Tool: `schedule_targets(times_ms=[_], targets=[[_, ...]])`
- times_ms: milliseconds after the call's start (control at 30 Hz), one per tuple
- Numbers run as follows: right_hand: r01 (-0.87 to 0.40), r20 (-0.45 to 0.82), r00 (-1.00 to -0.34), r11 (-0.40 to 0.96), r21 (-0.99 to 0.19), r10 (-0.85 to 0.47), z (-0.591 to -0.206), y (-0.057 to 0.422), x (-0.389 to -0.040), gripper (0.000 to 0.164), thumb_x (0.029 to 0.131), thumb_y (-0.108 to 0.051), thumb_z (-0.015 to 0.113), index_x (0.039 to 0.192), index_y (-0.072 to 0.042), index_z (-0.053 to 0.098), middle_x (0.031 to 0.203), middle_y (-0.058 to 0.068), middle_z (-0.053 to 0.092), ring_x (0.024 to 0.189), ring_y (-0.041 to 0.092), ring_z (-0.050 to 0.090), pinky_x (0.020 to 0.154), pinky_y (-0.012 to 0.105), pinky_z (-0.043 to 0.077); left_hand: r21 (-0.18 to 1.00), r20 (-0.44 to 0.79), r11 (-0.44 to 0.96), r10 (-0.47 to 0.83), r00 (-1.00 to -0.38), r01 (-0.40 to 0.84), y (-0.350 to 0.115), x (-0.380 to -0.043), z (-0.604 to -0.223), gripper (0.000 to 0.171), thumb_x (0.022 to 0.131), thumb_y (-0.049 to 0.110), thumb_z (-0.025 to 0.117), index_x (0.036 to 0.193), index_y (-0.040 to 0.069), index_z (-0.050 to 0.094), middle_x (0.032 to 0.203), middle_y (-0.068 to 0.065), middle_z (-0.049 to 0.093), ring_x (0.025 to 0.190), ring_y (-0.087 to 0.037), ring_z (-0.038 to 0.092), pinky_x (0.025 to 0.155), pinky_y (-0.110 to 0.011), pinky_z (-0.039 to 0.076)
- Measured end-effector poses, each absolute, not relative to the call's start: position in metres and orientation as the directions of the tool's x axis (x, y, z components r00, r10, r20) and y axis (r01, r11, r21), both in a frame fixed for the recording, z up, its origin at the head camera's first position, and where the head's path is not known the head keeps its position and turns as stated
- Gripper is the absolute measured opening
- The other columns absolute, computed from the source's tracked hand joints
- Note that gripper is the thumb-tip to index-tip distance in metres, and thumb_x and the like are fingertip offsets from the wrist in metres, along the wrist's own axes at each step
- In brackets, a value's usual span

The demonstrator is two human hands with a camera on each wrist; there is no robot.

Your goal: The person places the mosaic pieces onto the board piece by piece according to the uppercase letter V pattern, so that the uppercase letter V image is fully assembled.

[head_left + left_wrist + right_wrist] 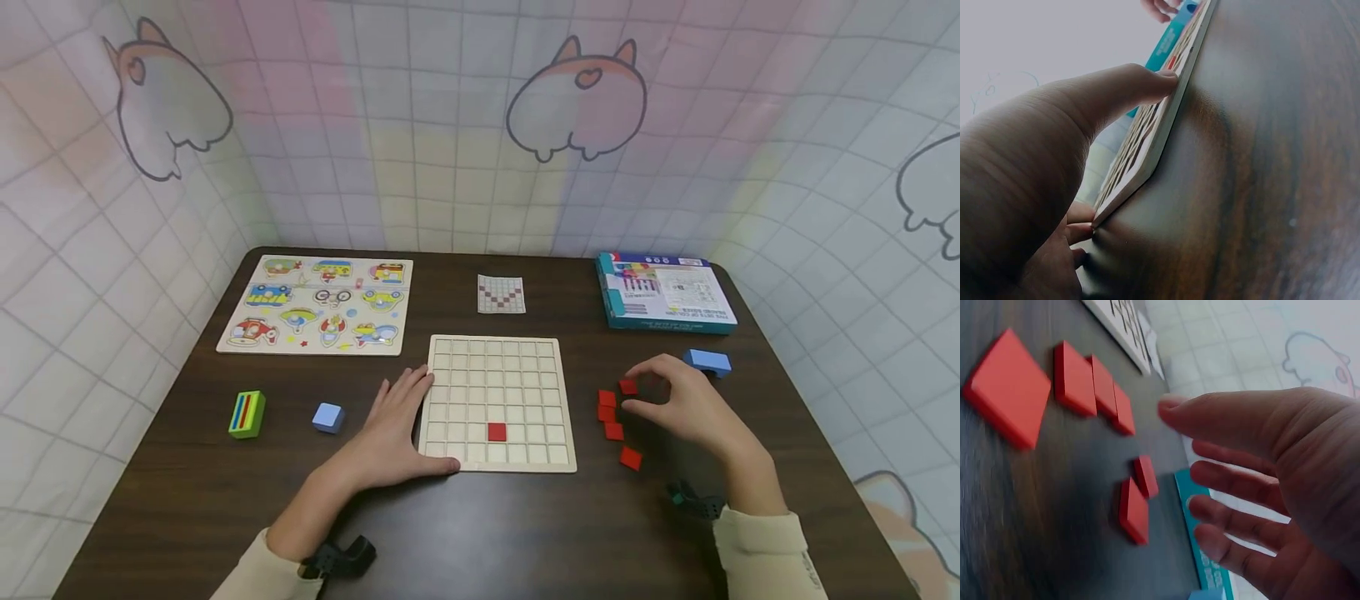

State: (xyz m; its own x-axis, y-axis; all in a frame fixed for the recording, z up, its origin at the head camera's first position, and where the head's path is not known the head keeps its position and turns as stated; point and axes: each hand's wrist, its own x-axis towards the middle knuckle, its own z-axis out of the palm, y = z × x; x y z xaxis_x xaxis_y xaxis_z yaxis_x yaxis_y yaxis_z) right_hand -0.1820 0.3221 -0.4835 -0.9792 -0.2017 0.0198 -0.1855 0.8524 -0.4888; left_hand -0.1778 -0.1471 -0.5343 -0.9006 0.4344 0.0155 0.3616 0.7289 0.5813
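Observation:
A pale wooden grid board lies at the middle of the table, with one red square tile in a lower cell. My left hand rests at its left side, fingers along the left edge and thumb on the front edge. Several loose red tiles lie on the table right of the board. Over them hovers my right hand, thumb and fingers apart and slightly bent; in the right wrist view nothing is between them. The fingertips are closest to the farthest red tile.
A small pattern card lies behind the board. Far left is a vehicle picture puzzle, with a green striped block and a blue block before it. At right are a teal box and a blue arch block.

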Motion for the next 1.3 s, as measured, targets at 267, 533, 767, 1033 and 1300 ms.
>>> schedule_targets(times_ms=[267,533,767,1033,1300], targets=[[-0.098,-0.077,-0.985,0.873,-0.478,-0.153,-0.485,0.338,-0.178,0.054,0.094,-0.042,0.091,0.134,-0.010,0.073,0.136,0.016,0.072,0.122,0.037,0.067,0.105,0.064,0.061,0.587,0.035,0.718,0.439,-0.898,0.374,-0.143,-0.181,-0.535,0.137,0.075,0.071,0.094,0.176,0.008,0.027,0.186,-0.011,0.024,0.175,-0.039,0.012,0.140,-0.069,0.007],[-0.052,-0.114,-0.987,0.887,-0.460,-0.117,-0.489,0.345,-0.179,0.056,0.092,-0.042,0.092,0.133,-0.010,0.072,0.134,0.017,0.072,0.118,0.035,0.066,0.102,0.063,0.062,0.576,0.017,0.728,0.443,-0.896,0.371,-0.141,-0.183,-0.535,0.140,0.074,0.073,0.093,0.178,0.010,0.023,0.187,-0.009,0.022,0.176,-0.035,0.009,0.142,-0.065,0.004],[-0.052,-0.117,-0.986,0.883,-0.466,-0.120,-0.492,0.347,-0.180,0.052,0.092,-0.039,0.093,0.130,-0.010,0.074,0.125,0.013,0.074,0.111,0.029,0.067,0.098,0.059,0.063,0.588,0.018,0.721,0.441,-0.897,0.366,-0.141,-0.183,-0.534,0.140,0.074,0.072,0.094,0.178,0.010,0.023,0.187,-0.009,0.022,0.176,-0.036,0.009,0.142,-0.065,0.003],[-0.086,-0.085,-0.986,0.875,-0.477,-0.143,-0.502,0.342,-0.178,0.032,0.094,-0.033,0.091,0.116,-0.014,0.078,0.104,0.001,0.072,0.095,0.019,0.063,0.084,0.038,0.056,0.595,0.019,0.724,0.421,-0.907,0.348,-0.148,-0.177,-0.537,0.139,0.073,0.073,0.094,0.177,0.011,0.027,0.186,-0.008,0.023,0.175,-0.038,0.012,0.141,-0.067,0.004],[-0.070,-0.100,-0.986,0.871,-0.487,-0.136,-0.503,0.341,-0.177,0.027,0.095,-0.032,0.090,0.113,-0.015,0.078,0.098,-0.001,0.069,0.090,0.017,0.060,0.078,0.033,0.053,0.589,0.016,0.727,0.428,-0.904,0.354,-0.147,-0.177,-0.540,0.138,0.073,0.076,0.092,0.176,0.010,0.028,0.186,-0.009,0.025,0.176,-0.038,0.011,0.141,-0.067,0.004]])
